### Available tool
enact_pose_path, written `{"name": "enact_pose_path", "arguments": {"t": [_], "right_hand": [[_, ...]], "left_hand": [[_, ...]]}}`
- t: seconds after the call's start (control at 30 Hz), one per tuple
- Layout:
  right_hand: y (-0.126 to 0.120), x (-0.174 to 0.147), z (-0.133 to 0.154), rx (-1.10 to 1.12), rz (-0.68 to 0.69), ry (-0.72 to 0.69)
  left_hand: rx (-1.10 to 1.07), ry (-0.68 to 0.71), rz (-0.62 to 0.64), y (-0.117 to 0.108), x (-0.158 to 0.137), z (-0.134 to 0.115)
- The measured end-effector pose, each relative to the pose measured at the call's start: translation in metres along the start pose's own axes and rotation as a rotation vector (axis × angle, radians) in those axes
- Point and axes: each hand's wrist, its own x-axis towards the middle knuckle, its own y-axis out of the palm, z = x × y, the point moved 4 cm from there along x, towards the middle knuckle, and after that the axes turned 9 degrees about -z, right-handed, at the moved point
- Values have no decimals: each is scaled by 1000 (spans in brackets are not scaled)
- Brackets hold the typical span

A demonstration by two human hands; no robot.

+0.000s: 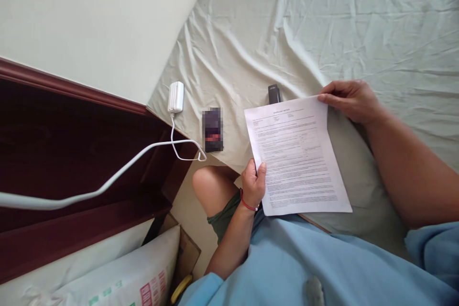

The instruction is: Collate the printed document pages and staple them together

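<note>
A printed sheet of paper (294, 162) is held up over my lap, its text facing me. My left hand (254, 182) pinches its left edge, thumb on top, and wears a red band at the wrist. At the upper right corner, my right hand (346, 98) grips the paper between thumb and fingers. Just behind the paper's top edge lies a small black object (274, 94), partly hidden by it. To the left, a dark phone-like object (213, 129), blurred out in the picture, rests on the sheet-covered surface.
A pale green bedsheet (387, 24) with wrinkles covers the surface. A white power adapter (175, 97) lies near its left edge, and its white cable (107, 184) crosses the left side. Below are dark red wooden furniture (82, 153) and a white printed sack (132, 272).
</note>
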Motion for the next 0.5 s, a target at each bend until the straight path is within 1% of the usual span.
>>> {"name": "enact_pose_path", "arguments": {"t": [0.13, 0.2, 0.4, 0.43, 0.47, 0.5], "right_hand": [[-4, 0, 0, -23, 103, 9], [-5, 0, 0, -2, 131, 14], [-5, -2, 1, 242, 172, 57], [-4, -3, 2, 287, 205, 51], [-2, -5, 4, 329, 273, 31], [2, -8, 8, 368, 383, -3]], "left_hand": [[-12, -8, -26, 0, 2, 2], [-12, -14, -32, 0, 2, 5], [-45, -9, -38, 2, 3, 11], [-60, -9, -35, 3, 3, 11], [-82, -12, -32, 3, 3, 11], [-105, -20, -29, 4, 4, 11]]}}
